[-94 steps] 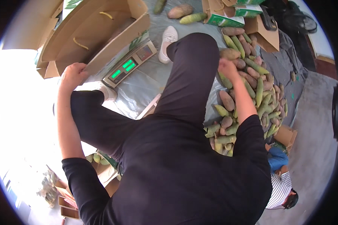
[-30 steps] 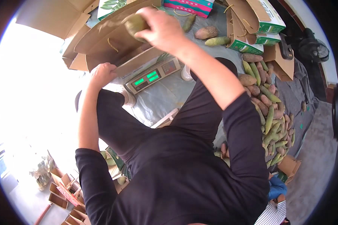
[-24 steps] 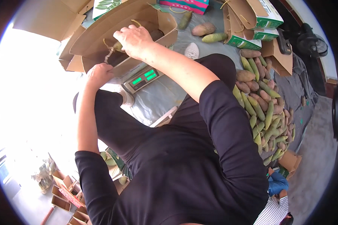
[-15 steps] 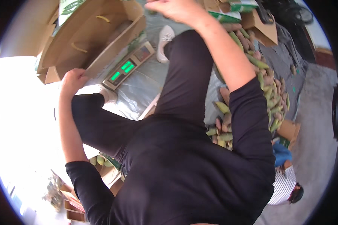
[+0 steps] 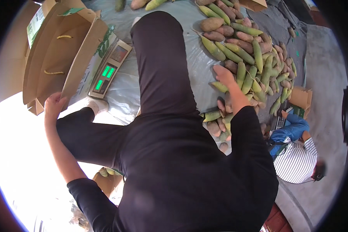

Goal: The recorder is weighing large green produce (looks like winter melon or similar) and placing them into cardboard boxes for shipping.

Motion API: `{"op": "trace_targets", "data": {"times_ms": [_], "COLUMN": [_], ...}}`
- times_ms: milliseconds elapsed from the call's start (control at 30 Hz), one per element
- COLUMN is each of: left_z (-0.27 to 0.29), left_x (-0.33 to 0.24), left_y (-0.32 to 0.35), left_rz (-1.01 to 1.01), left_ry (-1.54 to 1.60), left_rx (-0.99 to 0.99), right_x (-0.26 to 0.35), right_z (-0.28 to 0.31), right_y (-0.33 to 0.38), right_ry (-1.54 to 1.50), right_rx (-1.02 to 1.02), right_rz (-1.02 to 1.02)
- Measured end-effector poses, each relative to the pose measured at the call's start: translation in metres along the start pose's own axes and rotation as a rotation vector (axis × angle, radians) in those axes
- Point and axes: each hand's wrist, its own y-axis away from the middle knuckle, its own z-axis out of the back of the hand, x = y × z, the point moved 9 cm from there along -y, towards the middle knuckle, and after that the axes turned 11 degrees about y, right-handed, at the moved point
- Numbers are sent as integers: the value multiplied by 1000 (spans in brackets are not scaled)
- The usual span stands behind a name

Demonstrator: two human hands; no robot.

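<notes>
Grey sheet covers the ground; glaring sunlight at left.

Grey tarp under heaped mangoes, green-lit scale, open carton.

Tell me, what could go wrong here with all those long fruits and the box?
1. The right hand reaches into the heap of long green and brown fruits; pulling one from the edge might set its neighbours rolling across the grey sheet.
2. The left hand touches a flap of the open cardboard box, which looks tilted; it could tip or slide onto the scale right beside it.
</notes>
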Motion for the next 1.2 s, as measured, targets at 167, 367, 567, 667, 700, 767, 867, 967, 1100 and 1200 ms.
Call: {"op": "trace_targets", "data": {"times_ms": [167, 367, 567, 667, 700, 767, 867, 967, 1100, 1200], "left_z": [-15, -2, 2, 5, 2, -11, -1, -1, 2, 5], "left_x": [-12, -5, 7, -1, -7, -21, -20, -23, -13, -9], "left_y": [-12, -1, 1, 6, 2, -10, -6, -6, 4, 7], "left_rz": [-27, 48, 3, 46, 51, -29, -50, -29, 100, 10], "left_ry": [-5, -94, -49, -76, -76, -41, -160, -96, 144, 111], "left_rx": [29, 14, -30, -14, -20, -9, -10, -26, -77, -89], "right_x": [-7, -50, -106, -119, -133, -152, -137, -120, -72, 12], "right_z": [-153, -89, -25, -52, -91, -142, -191, -204, -215, -125], "right_y": [107, 151, 181, 205, 225, 205, 204, 250, 235, 184], "right_ry": [61, -286, -334, -295, -344, -6, -206, -873, -2055, -2439], "right_rx": [502, 401, 194, 200, 224, 347, 368, 316, 168, 28], "right_rz": [65, -696, -1174, -1412, -1512, -941, -927, -1439, -1678, -1637]}}
